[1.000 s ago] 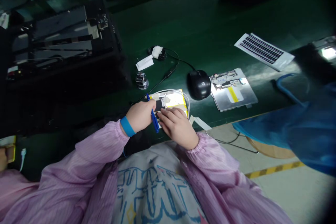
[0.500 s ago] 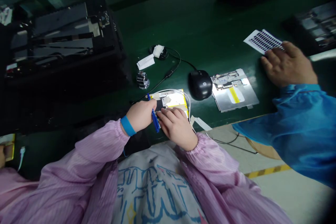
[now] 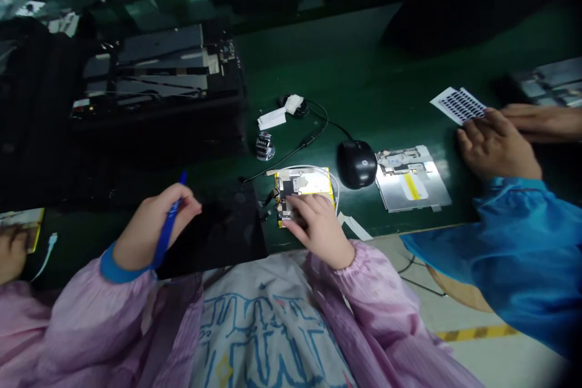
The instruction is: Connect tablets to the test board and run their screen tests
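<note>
My left hand [image 3: 152,227] is closed around a slim blue tool [image 3: 167,231] with white lettering, thin at its top and broader below. The hand hovers over the left part of a black flat panel [image 3: 222,230]. My right hand [image 3: 321,224] lies on a silver battery-and-circuit-board assembly [image 3: 313,179] with yellow edges, thumb apart from the bent fingers. Dark flex strips [image 3: 269,197] stick out of its left side towards the panel. A white cable [image 3: 335,182] curves around its far right corner. My palm and fingers hide part of the board.
A black mouse [image 3: 357,163] and a second silver assembly [image 3: 411,182] lie to the right. Beyond are a small chrome object [image 3: 264,147], a coiled black cable [image 3: 297,106] and a stack of dark panels [image 3: 159,91]. A co-worker's hand [image 3: 498,145] touches a label sheet [image 3: 459,104].
My left hand has moved left with the blue tool, away from the board. My right hand stays on the assembly. The view has shifted, and another hand appears at the right.
</note>
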The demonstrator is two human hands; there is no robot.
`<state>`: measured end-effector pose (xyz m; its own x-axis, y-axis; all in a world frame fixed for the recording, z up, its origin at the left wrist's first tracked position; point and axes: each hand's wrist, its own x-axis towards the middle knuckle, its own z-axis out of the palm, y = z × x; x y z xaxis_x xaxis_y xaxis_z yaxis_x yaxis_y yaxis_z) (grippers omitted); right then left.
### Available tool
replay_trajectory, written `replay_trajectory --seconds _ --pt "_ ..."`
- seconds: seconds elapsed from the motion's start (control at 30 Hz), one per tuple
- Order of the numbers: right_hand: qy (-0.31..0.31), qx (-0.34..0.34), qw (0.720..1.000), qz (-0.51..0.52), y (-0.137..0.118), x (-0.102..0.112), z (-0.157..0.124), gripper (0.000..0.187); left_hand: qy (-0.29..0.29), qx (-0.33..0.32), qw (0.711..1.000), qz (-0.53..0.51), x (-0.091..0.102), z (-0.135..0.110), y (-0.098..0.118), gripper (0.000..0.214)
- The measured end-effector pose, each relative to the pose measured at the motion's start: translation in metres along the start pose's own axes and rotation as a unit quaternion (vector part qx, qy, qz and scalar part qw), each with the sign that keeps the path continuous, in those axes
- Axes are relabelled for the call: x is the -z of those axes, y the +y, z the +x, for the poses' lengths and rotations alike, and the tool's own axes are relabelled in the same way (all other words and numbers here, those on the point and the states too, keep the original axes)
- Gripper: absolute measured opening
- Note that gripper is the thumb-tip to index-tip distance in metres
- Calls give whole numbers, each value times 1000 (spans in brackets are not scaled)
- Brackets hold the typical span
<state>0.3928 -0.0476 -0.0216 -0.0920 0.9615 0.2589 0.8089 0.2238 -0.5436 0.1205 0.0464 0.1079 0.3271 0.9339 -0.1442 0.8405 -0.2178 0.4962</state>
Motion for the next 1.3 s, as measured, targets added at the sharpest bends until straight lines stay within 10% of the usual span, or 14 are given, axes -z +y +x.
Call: replay_trajectory --seconds 0.2,0.43,0.73,0.87,1.1,1.3 --pt "70 -61 995 -37 11 -4 19 49 165 48 984 40 -1 -51 -77 8" --pt "45 -68 991 -106 8 -12 23 52 169 151 974 0 -30 -65 -119 15" --pt "85 -42 993 -70 13 -21 18 54 231 133 953 -142 -43 -73 -133 21" --pt "113 12 993 -42 -24 -16 11 48 239 134 933 -234 -42 -72 -136 24" --pt "-195 224 954 -25 -109 -19 6 42 270 131 893 -336 -41 -69 -134 25" --pt "-91 96 986 -100 -97 -21 20 76 297 120 853 -413 -46 -62 -142 26"
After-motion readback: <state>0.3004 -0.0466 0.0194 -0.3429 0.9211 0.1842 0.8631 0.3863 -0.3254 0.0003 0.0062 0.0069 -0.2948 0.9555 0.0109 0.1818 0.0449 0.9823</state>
